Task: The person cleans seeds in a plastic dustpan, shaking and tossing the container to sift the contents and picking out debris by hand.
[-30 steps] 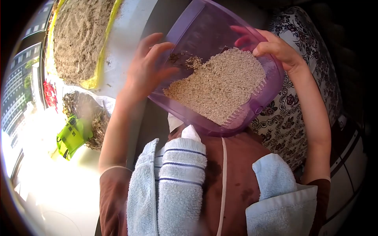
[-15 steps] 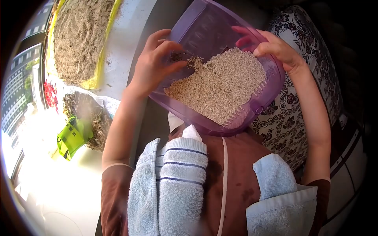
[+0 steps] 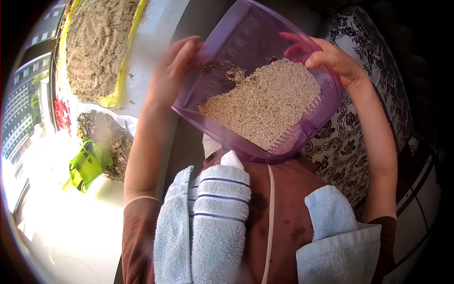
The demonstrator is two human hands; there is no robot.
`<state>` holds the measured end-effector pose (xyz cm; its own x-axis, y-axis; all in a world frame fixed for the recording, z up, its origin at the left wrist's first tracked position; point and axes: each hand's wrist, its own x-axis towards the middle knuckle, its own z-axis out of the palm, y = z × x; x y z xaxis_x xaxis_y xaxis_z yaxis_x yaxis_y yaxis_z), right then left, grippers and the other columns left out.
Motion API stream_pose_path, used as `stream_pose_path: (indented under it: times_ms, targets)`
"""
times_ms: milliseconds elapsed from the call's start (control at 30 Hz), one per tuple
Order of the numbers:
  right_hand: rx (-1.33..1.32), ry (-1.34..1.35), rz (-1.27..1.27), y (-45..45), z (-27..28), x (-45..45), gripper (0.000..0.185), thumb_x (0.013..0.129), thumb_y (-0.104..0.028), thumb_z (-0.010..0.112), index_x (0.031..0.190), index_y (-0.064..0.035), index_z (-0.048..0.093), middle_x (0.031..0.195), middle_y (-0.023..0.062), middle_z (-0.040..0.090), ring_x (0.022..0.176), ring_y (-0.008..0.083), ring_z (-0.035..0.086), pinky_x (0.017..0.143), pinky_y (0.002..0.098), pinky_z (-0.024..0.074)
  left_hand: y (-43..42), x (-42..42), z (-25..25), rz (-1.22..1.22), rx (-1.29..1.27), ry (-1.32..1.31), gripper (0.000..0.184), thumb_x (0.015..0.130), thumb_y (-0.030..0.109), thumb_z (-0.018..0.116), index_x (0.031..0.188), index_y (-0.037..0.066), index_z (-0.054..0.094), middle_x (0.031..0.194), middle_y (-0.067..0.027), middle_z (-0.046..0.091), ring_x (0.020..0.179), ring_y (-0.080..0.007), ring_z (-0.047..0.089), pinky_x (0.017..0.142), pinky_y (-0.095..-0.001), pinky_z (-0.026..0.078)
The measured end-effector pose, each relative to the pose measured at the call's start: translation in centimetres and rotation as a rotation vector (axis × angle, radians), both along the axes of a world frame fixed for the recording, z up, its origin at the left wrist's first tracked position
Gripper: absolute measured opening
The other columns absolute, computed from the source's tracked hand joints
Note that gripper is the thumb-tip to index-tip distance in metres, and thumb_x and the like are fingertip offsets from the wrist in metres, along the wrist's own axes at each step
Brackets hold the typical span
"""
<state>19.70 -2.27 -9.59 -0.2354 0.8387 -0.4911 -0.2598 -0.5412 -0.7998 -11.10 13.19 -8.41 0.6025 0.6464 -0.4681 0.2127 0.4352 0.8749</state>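
A see-through purple dustpan (image 3: 231,35) with a row of comb teeth is tilted in front of me. A broad heap of pale, coarse grains (image 3: 265,104) fills its lower part. Small brown clumps (image 3: 208,67) lie apart from the heap, toward the left side. My right hand (image 3: 333,61) grips the right rim, thumb on top and fingers showing pink through the plastic. Beside the left rim is my left hand (image 3: 177,68), smeared by motion; its fingertips are partly hidden, so I cannot tell whether they hold anything.
On the sill at left lies a yellow-edged sheet (image 3: 124,61) spread with brown grainy material (image 3: 97,47). Below it are a bundle of dry stalks (image 3: 118,146) and a bright green packet (image 3: 87,165). A flower-patterned cloth (image 3: 354,118) is at right. Pale blue towels (image 3: 220,227) hang on my chest.
My left hand has moved left, from over the grains to beside the dustpan's left rim. My right hand and the dustpan have barely moved.
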Motion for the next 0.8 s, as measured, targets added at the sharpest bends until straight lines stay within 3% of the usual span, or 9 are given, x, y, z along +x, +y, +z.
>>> stream_pose_path:
  times_ms: [67,167,200,233,333,433,800]
  targets:
    - [-0.023,0.013,-0.006,0.0,0.1,0.0,0.069,0.072,-0.01,0.058,0.14,-0.0046,0.043,0.111,0.0097,0.056,0.092,0.0107,0.055,0.086,0.0232,0.0467,-0.7,0.6,0.3,-0.167,0.223,0.135,0.05,0.09,0.023,0.066,0.13,-0.003,0.05,0.115,-0.01,0.063,0.11,-0.0158,0.057,0.096,-0.0292,0.045]
    - [-0.031,-0.01,-0.003,-0.1,0.1,0.1,0.073,0.07,-0.011,0.059,0.141,-0.0032,0.041,0.112,0.01,0.056,0.097,0.0129,0.054,0.09,0.0251,0.0451,-1.1,0.8,0.0,-0.248,0.365,0.173,0.055,0.088,0.025,0.069,0.131,-0.003,0.049,0.114,-0.0097,0.063,0.107,-0.0161,0.059,0.096,-0.0297,0.046]
    - [-0.03,-0.029,0.004,-0.1,0.1,0.1,0.077,0.068,-0.014,0.06,0.141,-0.0021,0.04,0.112,0.0101,0.056,0.102,0.0146,0.054,0.094,0.0268,0.0433,-1.2,1.1,-0.1,-0.177,0.329,0.158,0.048,0.09,0.02,0.066,0.128,-0.005,0.051,0.111,-0.0113,0.064,0.101,-0.0149,0.061,0.089,-0.0265,0.048]
    - [-0.029,-0.047,0.011,-0.2,0.1,0.1,0.081,0.066,-0.016,0.061,0.142,-0.001,0.038,0.113,0.0102,0.057,0.106,0.0163,0.053,0.098,0.0284,0.0414,-0.8,1.0,-0.2,-0.135,0.212,0.12,0.047,0.09,0.019,0.066,0.128,-0.004,0.052,0.112,-0.0107,0.064,0.102,-0.0144,0.06,0.09,-0.0269,0.048]
    - [0.022,-0.011,-0.01,-0.3,0.0,0.1,0.072,0.071,-0.011,0.059,0.14,-0.0022,0.041,0.112,0.0108,0.055,0.097,0.0136,0.055,0.087,0.024,0.0476,0.3,0.6,0.2,-0.035,-0.068,0.063,0.039,0.091,0.014,0.063,0.125,-0.003,0.056,0.114,-0.0093,0.063,0.102,-0.0122,0.06,0.091,-0.0273,0.05]
    - [0.007,0.007,-0.02,-0.3,-0.1,0.0,0.074,0.071,-0.012,0.058,0.141,-0.0013,0.039,0.111,0.0109,0.054,0.099,0.0147,0.055,0.089,0.0244,0.0474,0.4,0.4,0.1,-0.185,0.036,0.114,0.039,0.09,0.012,0.064,0.126,-0.003,0.056,0.113,-0.0093,0.065,0.099,-0.0125,0.062,0.09,-0.0268,0.05]
    - [-0.031,-0.01,-0.031,-0.4,0.4,0.4,0.075,0.07,-0.011,0.057,0.142,-0.0014,0.038,0.112,0.0095,0.054,0.097,0.0145,0.055,0.087,0.0243,0.0474,0.0,0.5,-0.2,-0.222,0.11,0.054,0.046,0.089,0.013,0.066,0.13,-0.003,0.052,0.115,-0.0094,0.064,0.1,-0.0138,0.062,0.091,-0.0277,0.049]
